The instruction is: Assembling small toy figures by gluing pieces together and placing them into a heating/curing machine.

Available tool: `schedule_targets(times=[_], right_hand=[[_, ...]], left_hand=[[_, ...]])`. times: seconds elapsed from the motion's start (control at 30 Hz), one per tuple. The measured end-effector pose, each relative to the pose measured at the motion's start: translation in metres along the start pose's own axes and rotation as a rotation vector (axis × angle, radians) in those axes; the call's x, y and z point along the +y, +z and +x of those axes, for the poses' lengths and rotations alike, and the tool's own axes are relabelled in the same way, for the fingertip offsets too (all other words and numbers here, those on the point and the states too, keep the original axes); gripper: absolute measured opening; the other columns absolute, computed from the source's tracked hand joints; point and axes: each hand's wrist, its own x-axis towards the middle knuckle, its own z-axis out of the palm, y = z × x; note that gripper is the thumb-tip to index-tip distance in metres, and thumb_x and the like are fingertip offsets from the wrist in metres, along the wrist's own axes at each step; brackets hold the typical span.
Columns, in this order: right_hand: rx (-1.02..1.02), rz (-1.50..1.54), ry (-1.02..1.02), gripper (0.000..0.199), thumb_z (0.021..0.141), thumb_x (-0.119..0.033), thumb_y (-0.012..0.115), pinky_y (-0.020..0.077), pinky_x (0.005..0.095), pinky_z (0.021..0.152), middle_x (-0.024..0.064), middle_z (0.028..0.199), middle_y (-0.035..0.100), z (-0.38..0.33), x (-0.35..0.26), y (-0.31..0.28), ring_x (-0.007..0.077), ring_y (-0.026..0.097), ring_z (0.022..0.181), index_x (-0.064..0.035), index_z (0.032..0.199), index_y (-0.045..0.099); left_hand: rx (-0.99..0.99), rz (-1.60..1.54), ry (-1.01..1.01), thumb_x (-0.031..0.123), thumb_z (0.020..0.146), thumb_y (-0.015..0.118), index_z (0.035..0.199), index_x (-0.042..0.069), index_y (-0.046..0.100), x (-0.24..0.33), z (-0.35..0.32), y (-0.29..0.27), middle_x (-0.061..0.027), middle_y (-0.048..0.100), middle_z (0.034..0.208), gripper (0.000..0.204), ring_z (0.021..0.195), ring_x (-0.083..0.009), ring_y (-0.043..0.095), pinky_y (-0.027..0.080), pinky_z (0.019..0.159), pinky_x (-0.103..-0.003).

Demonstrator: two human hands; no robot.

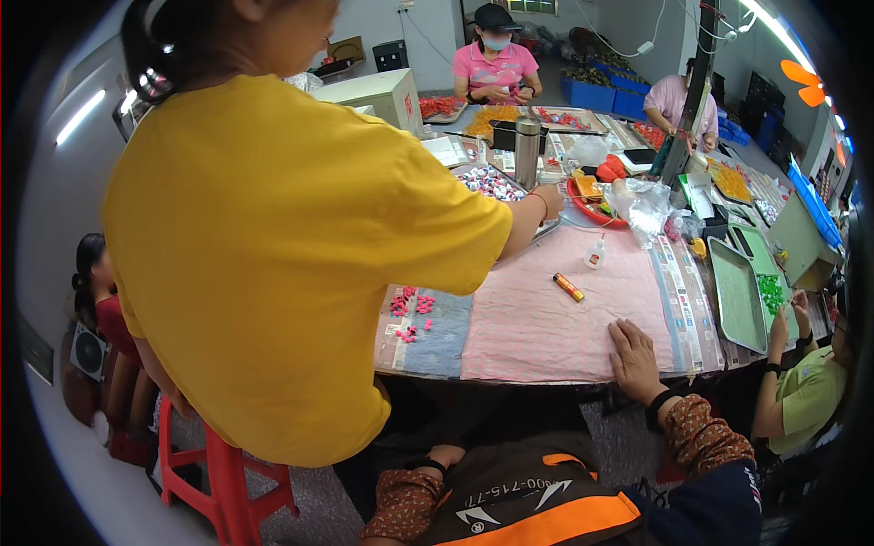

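With fingers slightly spread, the right hand (635, 360) should rest lightly, leaving the pink cloth (537, 335) unwrinkled; the left hand (445, 455)'s fingers I cannot tell.

White, fairly bright light comes from a long, glowing tube lamp (779, 35) at the far right, burnt out to blank white, and from a slim white tube lamp (80, 117) at the left. The pink striped cloth (537, 332) is evenly lit, with faint shadows; the grey speckled floor (624, 441) at the near side is dim. Glare flecks the crumpled clear plastic bag (641, 211). Fisheye distortion bends outer edges into black corners; far details look soft.
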Motion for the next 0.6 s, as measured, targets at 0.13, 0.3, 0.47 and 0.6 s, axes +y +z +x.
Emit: schedule_targets(times=[0.13,0.3,0.47,0.6], right_hand=[[0.001,-0.012,0.006,0.053,0.094,-0.021,0.053,0.0296,0.049,0.114,0.0218,0.144,0.046,-0.002,0.003,-0.001,0.0385,0.04,0.138,-0.0023,0.143,0.046],[0.002,-0.016,-0.004,0.053,0.094,-0.021,0.053,0.0306,0.0493,0.114,0.0221,0.144,0.046,0.003,-0.001,0.0,0.0388,0.041,0.138,-0.0017,0.143,0.046],[0.004,-0.021,0.012,0.053,0.094,-0.021,0.053,0.0314,0.0497,0.113,0.0222,0.144,0.046,-0.002,0.001,0.0,0.0395,0.042,0.137,-0.0019,0.143,0.047],[0.014,-0.012,0.024,0.053,0.093,-0.021,0.055,0.0316,0.0503,0.113,0.0218,0.143,0.047,-0.003,0.002,0.0,0.0398,0.042,0.137,-0.0024,0.142,0.048]], left_hand=[[-0.01,0.042,0.12,0.054,0.087,0.057,0.124,0.007,0.069,0.0,0.009,0.001,-0.0177,0.063,0.135,0.062,0.125,-0.0362,0.06,0.046,0.104,-0.044],[0.018,0.063,0.227,0.053,0.087,0.057,0.123,0.006,0.069,-0.024,0.05,0.024,-0.0181,0.063,0.135,0.06,0.124,-0.0341,0.061,0.047,0.102,-0.042],[0.073,0.093,0.363,0.051,0.087,0.061,0.122,0.007,0.07,-0.021,0.059,0.023,-0.017,0.064,0.134,0.057,0.122,-0.0321,0.062,0.048,0.1,-0.04],[-0.065,0.074,0.203,0.048,0.087,0.062,0.12,0.009,0.071,-0.013,0.054,0.016,-0.0142,0.066,0.131,0.052,0.12,-0.0312,0.063,0.048,0.1,-0.043]])
